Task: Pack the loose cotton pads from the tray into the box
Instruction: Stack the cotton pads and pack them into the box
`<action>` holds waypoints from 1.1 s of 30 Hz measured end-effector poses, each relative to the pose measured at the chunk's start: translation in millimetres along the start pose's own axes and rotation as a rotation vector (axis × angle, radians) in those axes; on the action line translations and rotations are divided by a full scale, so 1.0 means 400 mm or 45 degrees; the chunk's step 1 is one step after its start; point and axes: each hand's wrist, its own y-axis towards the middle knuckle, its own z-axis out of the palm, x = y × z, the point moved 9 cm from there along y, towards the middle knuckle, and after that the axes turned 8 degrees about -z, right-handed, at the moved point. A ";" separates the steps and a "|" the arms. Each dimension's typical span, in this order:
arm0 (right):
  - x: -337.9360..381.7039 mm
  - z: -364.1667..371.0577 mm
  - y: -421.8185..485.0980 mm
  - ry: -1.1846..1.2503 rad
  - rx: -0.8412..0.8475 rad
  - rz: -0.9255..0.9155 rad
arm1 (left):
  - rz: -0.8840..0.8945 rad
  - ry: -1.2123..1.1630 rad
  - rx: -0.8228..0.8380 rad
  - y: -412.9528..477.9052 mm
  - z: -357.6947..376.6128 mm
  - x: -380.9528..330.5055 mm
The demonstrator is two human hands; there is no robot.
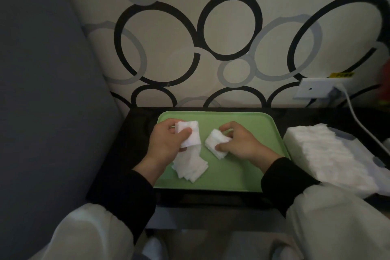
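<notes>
Left hand (pixel 166 141), right hand (pixel 242 143) pinch, seemingly, cotton pads (pixel 191 135).

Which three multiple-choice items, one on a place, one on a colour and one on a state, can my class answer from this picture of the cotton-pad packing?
1. Where does the box stand relative to the tray?
A. to its left
B. to its right
C. on top of it

2. What colour is the tray?
A. green
B. red
C. blue

3. What are the left hand and the right hand doing?
A. both lie flat and empty
B. each grips cotton pads
C. both rest inside the box

Answers:
1 B, since the box sits on the dark table off the tray's right edge.
2 A, since the tray's bare surface is light green.
3 B, since the fingers of each hand curl round white pads above the tray.
</notes>
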 end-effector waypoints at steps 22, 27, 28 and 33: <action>0.035 -0.061 -0.064 0.907 -0.063 -0.064 | -0.147 -0.166 0.279 -0.059 0.146 -0.008; 0.026 -0.080 -0.067 0.832 -0.111 -0.074 | -0.144 -0.214 0.374 -0.069 0.183 -0.017; 0.024 -0.083 -0.069 0.810 -0.109 -0.077 | -0.136 -0.214 0.385 -0.070 0.190 -0.020; 0.021 -0.096 -0.076 0.732 -0.110 -0.090 | -0.117 -0.219 0.457 -0.078 0.215 -0.026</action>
